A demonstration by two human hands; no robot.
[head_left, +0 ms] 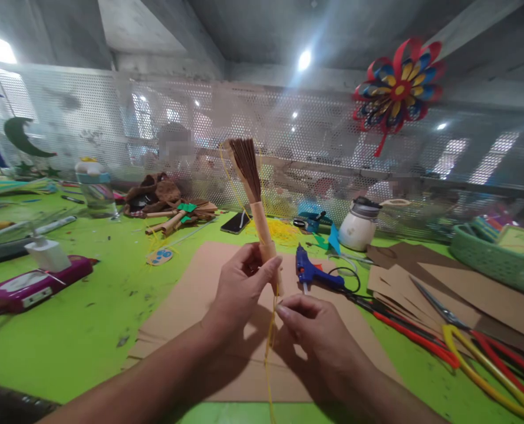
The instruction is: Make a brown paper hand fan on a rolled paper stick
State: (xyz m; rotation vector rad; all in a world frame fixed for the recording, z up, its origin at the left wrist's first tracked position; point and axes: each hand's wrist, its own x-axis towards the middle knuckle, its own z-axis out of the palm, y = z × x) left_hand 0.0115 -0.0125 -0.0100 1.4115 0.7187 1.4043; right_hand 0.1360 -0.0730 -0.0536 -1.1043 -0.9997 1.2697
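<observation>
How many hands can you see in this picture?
2. The left hand grips the brown paper roll; the right hand, lower down, appears to pinch the yellow string. Behind the mesh screen, blur could hide others.

We list: one fan of pleats (247,165), dark brown, striped by its folds; one rolled stem (262,224), plain tan; one strand (269,377), yellow. We enter the tabletop (80,347) as lime green, the card sheets (177,306) as tan, the glue gun (305,268) as blue with an orange-red trigger. We further note a magenta power strip (18,292), a white charger (49,254), a blue-spotted disc (160,257), and a paper flower (401,90) in red, blue and yellow.
</observation>
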